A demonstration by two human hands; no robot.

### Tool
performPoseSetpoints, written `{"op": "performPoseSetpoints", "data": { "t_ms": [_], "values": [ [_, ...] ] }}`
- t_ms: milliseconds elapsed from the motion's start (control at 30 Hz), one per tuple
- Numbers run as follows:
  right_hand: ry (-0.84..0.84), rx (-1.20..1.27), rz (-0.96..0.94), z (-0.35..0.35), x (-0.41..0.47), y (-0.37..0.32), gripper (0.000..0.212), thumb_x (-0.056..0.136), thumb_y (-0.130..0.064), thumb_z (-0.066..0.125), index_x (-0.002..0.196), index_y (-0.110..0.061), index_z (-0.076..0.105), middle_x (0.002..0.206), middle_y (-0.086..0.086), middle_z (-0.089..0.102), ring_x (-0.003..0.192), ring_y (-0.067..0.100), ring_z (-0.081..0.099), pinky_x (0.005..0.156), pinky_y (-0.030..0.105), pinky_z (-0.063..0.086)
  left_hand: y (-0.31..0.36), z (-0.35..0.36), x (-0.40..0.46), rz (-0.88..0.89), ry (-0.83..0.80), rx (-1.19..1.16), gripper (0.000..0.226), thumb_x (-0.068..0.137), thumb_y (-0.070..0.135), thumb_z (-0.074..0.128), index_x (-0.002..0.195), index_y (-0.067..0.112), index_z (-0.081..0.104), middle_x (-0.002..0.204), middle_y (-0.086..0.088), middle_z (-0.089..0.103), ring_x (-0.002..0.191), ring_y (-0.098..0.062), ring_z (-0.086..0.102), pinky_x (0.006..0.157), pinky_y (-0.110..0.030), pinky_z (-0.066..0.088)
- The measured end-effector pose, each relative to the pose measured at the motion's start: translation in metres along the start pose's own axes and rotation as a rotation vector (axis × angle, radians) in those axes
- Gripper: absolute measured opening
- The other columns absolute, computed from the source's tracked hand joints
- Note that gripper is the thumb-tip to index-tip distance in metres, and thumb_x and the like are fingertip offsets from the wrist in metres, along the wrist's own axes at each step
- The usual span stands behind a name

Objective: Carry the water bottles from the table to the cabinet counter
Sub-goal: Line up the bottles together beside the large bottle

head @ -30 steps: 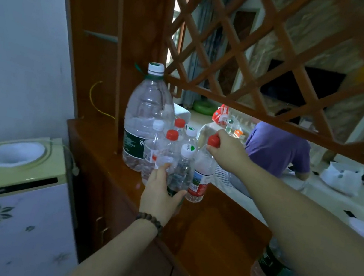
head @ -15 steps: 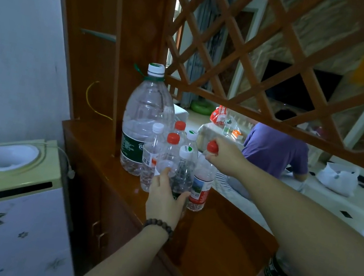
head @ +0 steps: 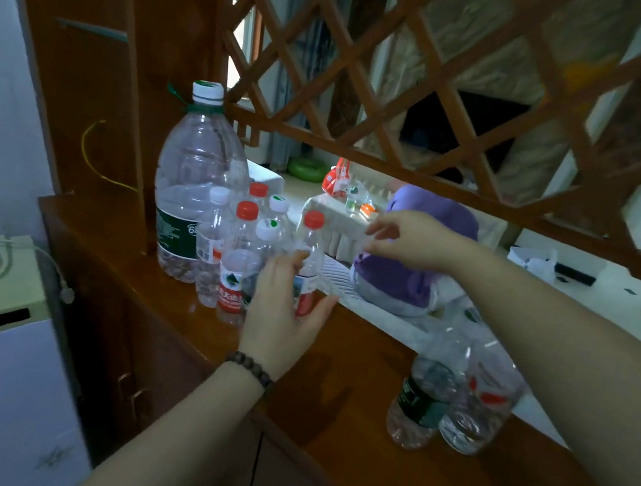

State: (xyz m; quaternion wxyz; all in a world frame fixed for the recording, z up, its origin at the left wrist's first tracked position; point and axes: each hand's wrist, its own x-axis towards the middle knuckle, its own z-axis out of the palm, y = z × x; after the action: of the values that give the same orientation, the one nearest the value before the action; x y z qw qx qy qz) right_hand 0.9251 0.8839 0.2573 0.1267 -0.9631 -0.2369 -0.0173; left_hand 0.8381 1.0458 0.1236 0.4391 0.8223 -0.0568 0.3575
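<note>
the water bottles (head: pixel 262 249) stand upright in a tight group on the wooden cabinet counter (head: pixel 350 381), beside a large bottle (head: pixel 191 186). the left hand (head: pixel 286 305) is open, fingers spread just in front of the group, touching or almost touching it. the right hand (head: pixel 409 239) is open too, holding nothing, a little right of the red-capped bottle (head: pixel 310 254).
</note>
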Motion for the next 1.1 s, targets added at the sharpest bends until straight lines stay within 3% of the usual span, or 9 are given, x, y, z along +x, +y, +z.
{"op": "performPoseSetpoints", "data": {
  "t_ms": [67, 200, 300, 367, 467, 633, 833, 933, 1100],
  "values": [
    [0.008, -0.011, 0.028, -0.013, -0.02, 0.017, 0.035, 0.088, -0.037, 0.063, 0.117, -0.017, 0.064, 0.115, 0.004, 0.068, 0.103, 0.018, 0.061, 0.082, 0.023, 0.042, 0.02, 0.016, -0.001, 0.017, -0.172, -0.09, 0.066, 0.082, 0.041, 0.07, 0.138, 0.023, 0.039, 0.126, 0.009, 0.044, 0.121, -0.009, 0.044, 0.099, -0.034, 0.046],
    [0.067, -0.006, 0.12, -0.033, -0.072, 0.06, 0.034, 0.089, -0.036, 0.061, 0.118, -0.017, 0.065, 0.118, 0.002, 0.067, 0.108, 0.017, 0.06, 0.091, 0.027, 0.044, 0.055, 0.056, -0.011, -0.023, -0.548, -0.2, 0.096, 0.072, 0.054, 0.074, 0.149, 0.031, 0.022, 0.152, 0.008, 0.03, 0.137, -0.01, 0.03, 0.109, -0.034, 0.034],
    [0.106, 0.028, 0.192, -0.037, -0.11, 0.087, 0.041, 0.089, -0.037, 0.061, 0.125, -0.017, 0.061, 0.127, 0.001, 0.062, 0.113, 0.016, 0.057, 0.087, 0.022, 0.039, 0.068, 0.085, -0.02, -0.071, -0.721, -0.244, 0.119, 0.059, 0.058, 0.081, 0.151, 0.034, 0.011, 0.154, 0.008, 0.026, 0.138, -0.012, 0.03, 0.111, -0.04, 0.035],
    [0.155, 0.085, 0.239, -0.032, -0.132, 0.099, 0.053, 0.088, -0.038, 0.063, 0.135, -0.018, 0.051, 0.136, 0.002, 0.054, 0.122, 0.018, 0.051, 0.088, 0.021, 0.035, 0.07, 0.099, -0.025, -0.082, -0.773, -0.296, 0.115, 0.054, 0.057, 0.086, 0.147, 0.039, 0.019, 0.149, 0.011, 0.035, 0.135, -0.012, 0.038, 0.106, -0.043, 0.041],
    [0.281, 0.273, 0.311, -0.013, -0.155, 0.112, 0.077, 0.081, -0.036, 0.072, 0.145, -0.019, 0.032, 0.146, 0.004, 0.042, 0.131, 0.018, 0.042, 0.091, 0.021, 0.031, 0.071, 0.109, -0.031, -0.139, -0.763, -0.302, 0.095, 0.063, 0.031, 0.088, 0.137, 0.033, 0.029, 0.134, 0.01, 0.045, 0.126, -0.012, 0.047, 0.099, -0.033, 0.047],
    [0.232, 0.533, 0.469, 0.035, -0.168, 0.128, 0.102, 0.069, -0.032, 0.083, 0.149, -0.02, 0.02, 0.152, 0.008, 0.033, 0.133, 0.024, 0.04, 0.101, 0.036, 0.042, 0.068, 0.112, -0.034, -0.179, -0.679, -0.23, 0.072, 0.068, 0.028, 0.084, 0.122, 0.026, 0.037, 0.116, 0.011, 0.051, 0.112, -0.01, 0.054, 0.083, -0.019, 0.048],
    [0.249, 0.46, 0.467, 0.063, -0.151, 0.131, 0.073, 0.072, -0.035, 0.079, 0.133, -0.018, 0.042, 0.132, 0.008, 0.052, 0.102, 0.016, 0.052, 0.073, 0.026, 0.048, 0.06, 0.094, -0.026, -0.256, -0.545, -0.138, 0.078, 0.066, 0.03, 0.085, 0.127, 0.021, 0.037, 0.132, 0.0, 0.053, 0.119, -0.018, 0.053, 0.091, -0.032, 0.05],
    [0.245, 0.437, 0.393, 0.063, -0.132, 0.123, 0.074, 0.072, -0.037, 0.079, 0.134, -0.02, 0.041, 0.132, 0.004, 0.05, 0.105, 0.016, 0.05, 0.074, 0.026, 0.049, 0.049, 0.074, -0.022, -0.282, -0.453, -0.08, 0.078, 0.068, 0.03, 0.084, 0.13, 0.02, 0.037, 0.134, -0.002, 0.053, 0.121, -0.019, 0.053, 0.093, -0.034, 0.051],
    [0.217, 0.508, 0.263, 0.064, -0.084, 0.093, 0.072, 0.07, -0.039, 0.079, 0.128, -0.021, 0.039, 0.124, 0.003, 0.053, 0.102, 0.02, 0.058, 0.082, 0.038, 0.055, 0.025, 0.036, -0.022, -0.266, -0.246, 0.062, 0.08, 0.066, 0.043, 0.083, 0.131, 0.021, 0.041, 0.129, 0.002, 0.053, 0.115, -0.014, 0.052, 0.089, -0.029, 0.051]
  ]
}}
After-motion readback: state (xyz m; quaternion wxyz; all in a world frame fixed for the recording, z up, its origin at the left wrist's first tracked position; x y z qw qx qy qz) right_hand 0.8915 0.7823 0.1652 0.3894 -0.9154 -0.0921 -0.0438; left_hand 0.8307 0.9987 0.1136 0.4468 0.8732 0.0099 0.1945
